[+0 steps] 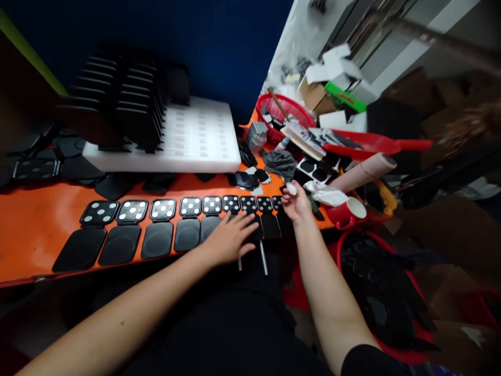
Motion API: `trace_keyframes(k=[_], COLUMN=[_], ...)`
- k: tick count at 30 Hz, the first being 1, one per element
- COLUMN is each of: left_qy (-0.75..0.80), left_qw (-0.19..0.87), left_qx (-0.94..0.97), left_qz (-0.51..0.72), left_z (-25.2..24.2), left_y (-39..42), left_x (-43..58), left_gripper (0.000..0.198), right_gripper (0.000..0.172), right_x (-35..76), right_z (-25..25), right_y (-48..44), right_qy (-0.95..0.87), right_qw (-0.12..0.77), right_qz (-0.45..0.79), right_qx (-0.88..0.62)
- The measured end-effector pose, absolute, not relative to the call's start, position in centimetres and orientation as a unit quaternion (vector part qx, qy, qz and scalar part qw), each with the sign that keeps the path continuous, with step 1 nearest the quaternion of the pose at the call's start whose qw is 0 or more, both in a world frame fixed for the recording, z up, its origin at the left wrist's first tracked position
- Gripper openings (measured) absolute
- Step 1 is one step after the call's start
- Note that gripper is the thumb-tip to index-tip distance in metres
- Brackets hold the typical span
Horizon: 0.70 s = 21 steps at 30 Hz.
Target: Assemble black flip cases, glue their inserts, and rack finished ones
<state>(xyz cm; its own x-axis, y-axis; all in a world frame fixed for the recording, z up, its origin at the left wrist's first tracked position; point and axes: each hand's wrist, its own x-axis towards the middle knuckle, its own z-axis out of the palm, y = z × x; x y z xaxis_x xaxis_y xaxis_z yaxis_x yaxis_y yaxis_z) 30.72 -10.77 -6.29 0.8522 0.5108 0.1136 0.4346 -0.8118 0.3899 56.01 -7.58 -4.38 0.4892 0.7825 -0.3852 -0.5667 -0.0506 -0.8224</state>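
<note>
Along the front of the orange table lies a row of open black hinged cases point(156, 240). Their upper halves carry white round dots; the lower halves are plain black. My left hand point(230, 236) rests flat, fingers spread, over the lower halves of the cases in the middle, hiding part of them. At the right end of the row, my right hand point(297, 204) is raised with its fingers curled round a small white oval piece point(291, 188). What the piece is made of cannot be made out.
Dark plates stand in rows on a white foam block point(203, 136). To the right are a red basket point(289, 107), a red dustpan point(368, 143), a brown roll point(364, 172) and a red mug point(346, 211). A red tub point(420, 284) of black pieces sits below the table point(35, 222).
</note>
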Motion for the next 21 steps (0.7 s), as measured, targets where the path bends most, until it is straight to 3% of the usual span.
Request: trace_keyframes(k=[6, 13, 18, 21], left_qy=[0.363, 0.523, 0.526, 0.518], left_qw=[0.103, 0.038, 0.041, 0.036], left_qx=[0.916, 0.838, 0.829, 0.833], left_qz=[0.139, 0.154, 0.188, 0.189], left_z=[-5.6, -6.2, -6.6, -6.5], left_y=[-8.6, -8.8, -8.7, -8.8], left_x=[22.2, 18.3, 18.5, 18.3], left_gripper=[0.043, 0.043, 0.040, 0.037], right_gripper=[0.037, 0.035, 0.037, 0.029], right_x=[57.2, 58.1, 58.7, 59.0], right_z=[-5.6, -7.4, -7.7, -7.4], right_y=[-10.5, -10.5, -10.3, -10.4], right_qy=[-0.142, -0.145, -0.126, -0.127], right_qw=[0.734, 0.733, 0.731, 0.708], right_qz=[0.387, 0.392, 0.414, 0.450], right_qx=[-0.540, -0.537, -0.528, -0.529])
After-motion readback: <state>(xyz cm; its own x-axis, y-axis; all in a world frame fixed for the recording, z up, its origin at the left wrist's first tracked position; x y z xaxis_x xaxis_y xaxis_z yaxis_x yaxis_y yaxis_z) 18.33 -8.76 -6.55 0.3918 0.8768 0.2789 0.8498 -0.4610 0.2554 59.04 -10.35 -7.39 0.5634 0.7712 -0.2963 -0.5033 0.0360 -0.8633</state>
